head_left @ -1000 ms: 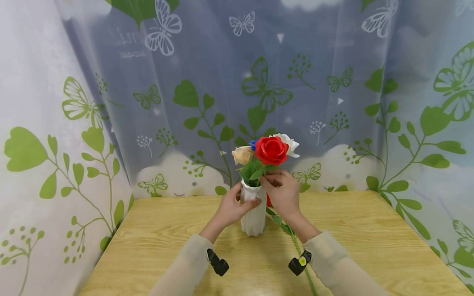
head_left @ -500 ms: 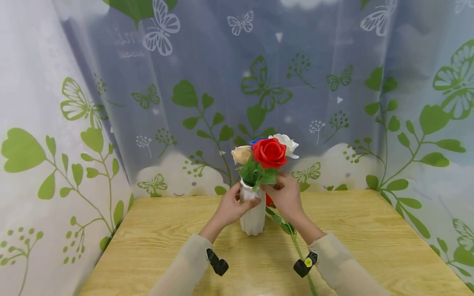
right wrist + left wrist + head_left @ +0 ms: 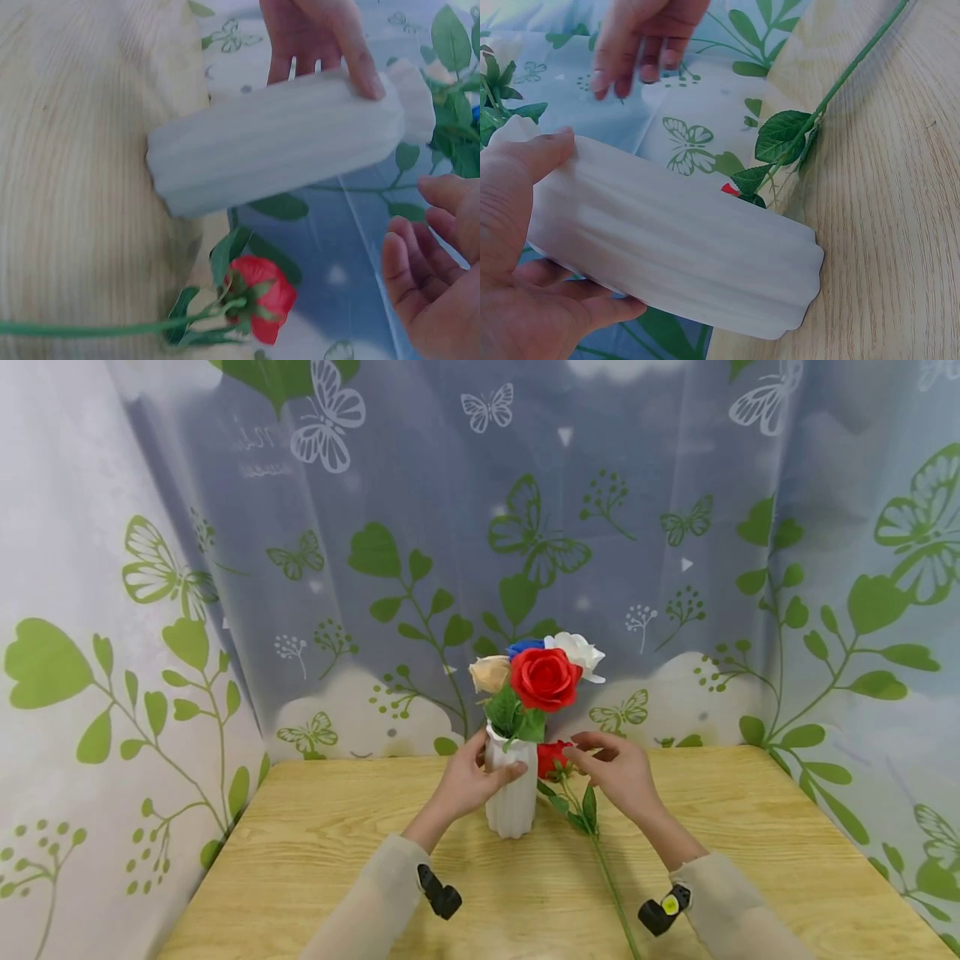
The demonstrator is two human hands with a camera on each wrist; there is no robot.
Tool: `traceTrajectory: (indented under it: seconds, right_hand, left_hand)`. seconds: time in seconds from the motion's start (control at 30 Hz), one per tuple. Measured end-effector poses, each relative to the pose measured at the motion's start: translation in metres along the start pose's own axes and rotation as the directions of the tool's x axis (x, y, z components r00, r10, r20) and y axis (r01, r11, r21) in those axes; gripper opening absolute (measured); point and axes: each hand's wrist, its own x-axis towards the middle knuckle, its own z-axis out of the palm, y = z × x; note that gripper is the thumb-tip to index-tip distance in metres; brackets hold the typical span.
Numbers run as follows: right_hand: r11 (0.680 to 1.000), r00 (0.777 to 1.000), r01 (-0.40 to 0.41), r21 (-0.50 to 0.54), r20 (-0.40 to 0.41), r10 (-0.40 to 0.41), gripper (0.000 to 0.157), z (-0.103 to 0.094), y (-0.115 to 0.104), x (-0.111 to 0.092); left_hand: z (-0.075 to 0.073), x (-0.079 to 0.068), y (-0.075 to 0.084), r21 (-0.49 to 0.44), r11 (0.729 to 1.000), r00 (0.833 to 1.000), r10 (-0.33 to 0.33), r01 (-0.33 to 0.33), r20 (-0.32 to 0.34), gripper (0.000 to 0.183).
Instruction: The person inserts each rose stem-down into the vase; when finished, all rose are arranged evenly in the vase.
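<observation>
A white fluted vase (image 3: 512, 806) stands upright on the table, and my left hand (image 3: 467, 783) grips it near the top, thumb and fingers around its sides. Out of its mouth rise a red rose (image 3: 546, 679), a white rose (image 3: 577, 657), a blue flower (image 3: 525, 647) and a cream rose (image 3: 490, 674) with green leaves. My right hand (image 3: 621, 774) hovers to the right of the vase, fingers loosely bent and holding nothing. Below it, another red rose (image 3: 262, 296) lies on the table, its head beside the vase.
The long green stem (image 3: 613, 881) of the lying rose runs toward the front edge of the wooden table (image 3: 337, 852). A printed curtain (image 3: 420, 485) with butterflies and leaves surrounds the table at the back and both sides.
My right hand has let go below the upper red rose and moved right, away from the vase. That rose has sunk slightly. The left hand stays on the vase.
</observation>
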Motion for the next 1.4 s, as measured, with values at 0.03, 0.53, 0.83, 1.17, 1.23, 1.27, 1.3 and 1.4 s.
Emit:
traceTrajectory:
  seconds: [0.03,0.53,0.83,1.17,1.23,1.27,1.3,1.4]
  right_hand:
    - [1.000,1.000,-0.006,0.001,0.009,0.006,0.032,-0.002,0.003,-0.001]
    - [0.986,0.977,-0.151,0.071,0.163,0.138,0.047,-0.025,0.048,-0.020]
    - [0.941,0.918,-0.316,0.121,0.288,0.271,0.058,-0.032,0.068,-0.035]
    - [0.925,0.862,-0.370,0.091,0.405,0.305,0.055,-0.033,0.083,-0.050]
    - [0.921,0.852,-0.383,0.076,0.415,0.320,0.055,-0.031,0.085,-0.051]
    - [0.918,0.847,-0.391,0.069,0.418,0.329,0.055,-0.030,0.085,-0.052]
    - [0.916,0.843,-0.395,0.062,0.422,0.335,0.056,-0.029,0.086,-0.053]
    - [0.913,0.837,-0.405,0.043,0.420,0.352,0.057,-0.026,0.086,-0.053]
  left_hand:
    - [0.000,0.000,0.000,0.000,1.000,1.000,-0.004,0.004,0.001,0.076]
    - [-0.001,-0.001,0.003,0.015,1.000,1.000,-0.021,0.021,0.005,0.077]
    - [-0.001,0.000,0.002,0.016,1.000,1.000,-0.018,0.018,0.007,0.078]
    - [-0.001,-0.001,0.003,0.015,1.000,1.000,-0.022,0.022,0.006,0.079]
    - [-0.001,-0.001,0.003,0.011,1.000,1.000,-0.018,0.018,0.007,0.079]
    - [-0.001,-0.001,0.003,0.010,1.000,1.000,-0.016,0.016,0.007,0.079]
    - [-0.001,-0.001,0.003,0.010,1.000,1.000,-0.014,0.014,0.008,0.079]
    - [-0.001,-0.001,0.003,0.012,1.000,1.000,-0.013,0.013,0.006,0.078]
